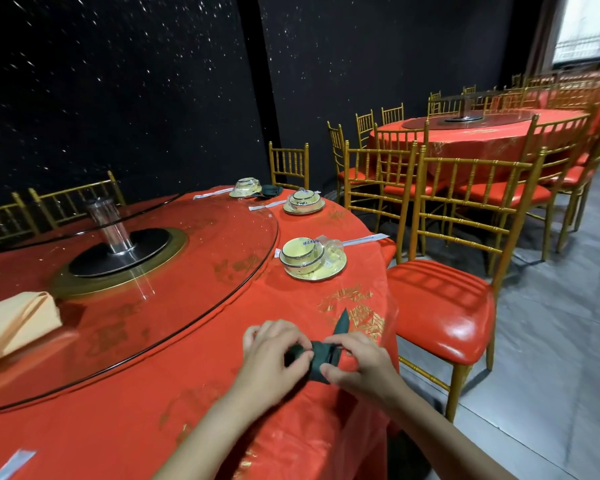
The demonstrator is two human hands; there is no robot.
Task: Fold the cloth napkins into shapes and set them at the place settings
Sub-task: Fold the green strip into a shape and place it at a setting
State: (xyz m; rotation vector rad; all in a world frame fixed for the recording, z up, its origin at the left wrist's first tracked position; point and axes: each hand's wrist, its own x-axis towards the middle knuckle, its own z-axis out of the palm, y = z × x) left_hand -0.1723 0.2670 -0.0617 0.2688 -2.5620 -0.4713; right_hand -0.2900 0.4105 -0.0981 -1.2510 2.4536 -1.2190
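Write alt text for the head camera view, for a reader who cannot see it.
A left hand and a right hand pinch a partly folded dark green napkin at the near edge of a round table with a red cloth. Beyond lie yellow place settings, a glass turntable, an orange napkin and gold chairs.

The napkin [321, 358] lies near the desk's [136, 427] edge, between my left grip [274, 355] and right grip [361, 365]. Behind it sits a plate [329, 275] carrying bowls [297, 252]. To the left, a folded cloth [14, 323] lies on the turntable [205, 258]. A chair [440, 306] stands right of the desk.
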